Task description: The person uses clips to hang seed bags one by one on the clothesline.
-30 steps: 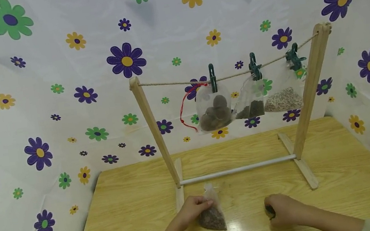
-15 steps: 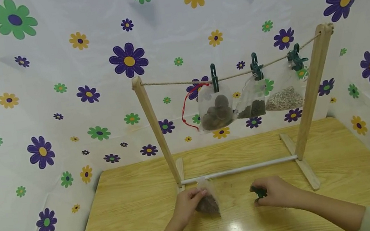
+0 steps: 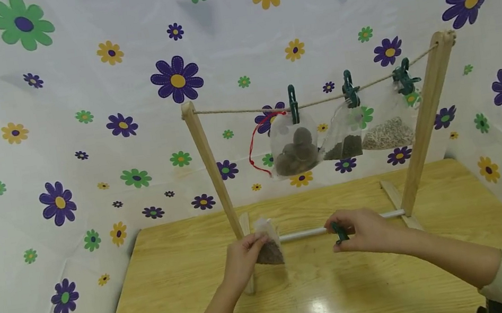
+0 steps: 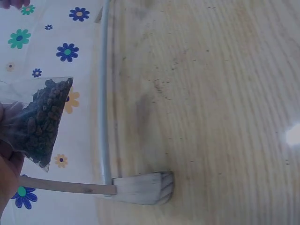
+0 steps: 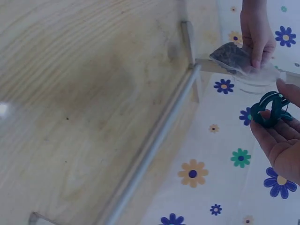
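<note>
My left hand (image 3: 241, 258) pinches a small clear bag of dark brown bits (image 3: 270, 250) by its side, lifted off the table near the left post. In the left wrist view the bag (image 4: 44, 119) shows dark, gravel-like lumps. My right hand (image 3: 362, 230) holds a dark green clip (image 3: 339, 232) between thumb and fingers, in front of the white bar. The right wrist view shows the clip (image 5: 269, 110) close to the bag's top, apart from it. Above hang a bag of round things (image 3: 296, 153), a bag of dark grains (image 3: 345, 146) and a bag of pale bits (image 3: 388, 133).
A rope (image 3: 244, 110) runs between a left wooden post (image 3: 208, 162) and a right wooden post (image 3: 428, 115). Green clips (image 3: 293, 103) hold the hanging bags on it. A white bar (image 3: 302, 235) joins the posts low down. Flowered sheeting (image 3: 78, 95) surrounds the wooden table (image 3: 176, 274).
My left hand has raised the bag off the table, up and slightly left. My right hand has lifted the green clip up and leftward, nearer the bag.
</note>
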Action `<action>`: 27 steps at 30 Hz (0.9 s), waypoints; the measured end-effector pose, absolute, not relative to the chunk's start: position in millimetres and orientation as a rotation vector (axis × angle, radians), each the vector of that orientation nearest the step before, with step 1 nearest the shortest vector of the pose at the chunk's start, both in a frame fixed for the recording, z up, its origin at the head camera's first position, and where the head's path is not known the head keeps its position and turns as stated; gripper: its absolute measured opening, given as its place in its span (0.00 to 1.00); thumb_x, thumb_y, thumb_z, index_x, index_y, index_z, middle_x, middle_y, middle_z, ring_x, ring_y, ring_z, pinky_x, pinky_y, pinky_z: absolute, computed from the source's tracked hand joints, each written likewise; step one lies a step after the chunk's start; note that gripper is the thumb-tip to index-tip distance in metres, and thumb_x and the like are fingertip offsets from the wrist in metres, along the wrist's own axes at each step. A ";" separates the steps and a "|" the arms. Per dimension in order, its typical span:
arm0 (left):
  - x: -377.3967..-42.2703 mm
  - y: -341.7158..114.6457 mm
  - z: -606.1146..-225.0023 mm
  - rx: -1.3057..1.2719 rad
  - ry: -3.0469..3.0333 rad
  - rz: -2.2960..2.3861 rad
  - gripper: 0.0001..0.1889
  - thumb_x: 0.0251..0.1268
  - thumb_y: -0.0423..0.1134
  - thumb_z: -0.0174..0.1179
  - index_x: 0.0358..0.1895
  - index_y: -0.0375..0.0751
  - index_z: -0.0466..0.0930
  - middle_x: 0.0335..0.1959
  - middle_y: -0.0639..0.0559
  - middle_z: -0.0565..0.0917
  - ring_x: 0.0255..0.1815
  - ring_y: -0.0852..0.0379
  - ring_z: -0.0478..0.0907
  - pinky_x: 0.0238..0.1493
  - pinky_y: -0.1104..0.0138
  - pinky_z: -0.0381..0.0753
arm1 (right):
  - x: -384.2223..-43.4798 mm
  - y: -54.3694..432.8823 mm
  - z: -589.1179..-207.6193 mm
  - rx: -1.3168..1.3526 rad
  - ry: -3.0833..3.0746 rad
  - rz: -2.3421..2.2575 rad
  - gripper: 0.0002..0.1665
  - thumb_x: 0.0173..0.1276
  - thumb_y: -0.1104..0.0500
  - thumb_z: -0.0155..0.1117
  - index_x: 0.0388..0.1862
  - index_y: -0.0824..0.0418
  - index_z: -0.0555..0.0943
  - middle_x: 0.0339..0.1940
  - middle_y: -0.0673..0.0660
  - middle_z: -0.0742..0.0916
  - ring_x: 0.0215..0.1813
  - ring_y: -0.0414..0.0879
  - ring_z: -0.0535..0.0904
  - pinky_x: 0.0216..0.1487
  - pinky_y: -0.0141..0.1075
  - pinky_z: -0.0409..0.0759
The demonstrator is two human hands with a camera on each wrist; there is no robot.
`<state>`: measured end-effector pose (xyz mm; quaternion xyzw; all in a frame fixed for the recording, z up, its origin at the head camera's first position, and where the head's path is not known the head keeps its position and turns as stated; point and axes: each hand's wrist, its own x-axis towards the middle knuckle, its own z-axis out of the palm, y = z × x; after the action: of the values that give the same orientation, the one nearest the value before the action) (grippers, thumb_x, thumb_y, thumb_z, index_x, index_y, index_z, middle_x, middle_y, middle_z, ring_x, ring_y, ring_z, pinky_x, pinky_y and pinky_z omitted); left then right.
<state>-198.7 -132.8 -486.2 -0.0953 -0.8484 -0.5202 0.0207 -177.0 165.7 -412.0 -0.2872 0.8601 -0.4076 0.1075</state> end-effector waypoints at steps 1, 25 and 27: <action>-199.3 -132.1 -483.3 -0.299 -2.629 -1.608 0.11 0.66 0.44 0.58 0.38 0.41 0.86 0.38 0.47 0.87 0.28 0.68 0.72 0.27 0.76 0.70 | -178.1 165.4 -408.3 -0.854 2.532 -1.203 0.22 0.59 0.54 0.70 0.48 0.63 0.78 0.42 0.55 0.85 0.48 0.52 0.83 0.46 0.40 0.81; -220.5 -107.7 -385.4 -0.264 -2.357 -1.479 0.11 0.65 0.41 0.60 0.35 0.37 0.87 0.27 0.48 0.85 0.19 0.66 0.61 0.22 0.74 0.62 | -205.4 123.8 -261.8 -1.049 2.498 -1.496 0.18 0.59 0.64 0.69 0.48 0.67 0.78 0.42 0.59 0.86 0.47 0.48 0.83 0.46 0.33 0.81; -222.8 -106.6 -378.2 -0.266 -2.333 -1.472 0.11 0.65 0.40 0.60 0.34 0.36 0.87 0.25 0.48 0.84 0.16 0.65 0.58 0.20 0.73 0.60 | -208.8 120.9 -253.7 -1.060 2.488 -1.529 0.18 0.59 0.65 0.69 0.48 0.67 0.78 0.41 0.59 0.87 0.46 0.46 0.84 0.45 0.33 0.81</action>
<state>-222.8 -106.6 -378.2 -0.0945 -0.8274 -0.5221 0.1840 -208.8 120.9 -253.7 -0.3413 0.8007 -0.4921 0.0176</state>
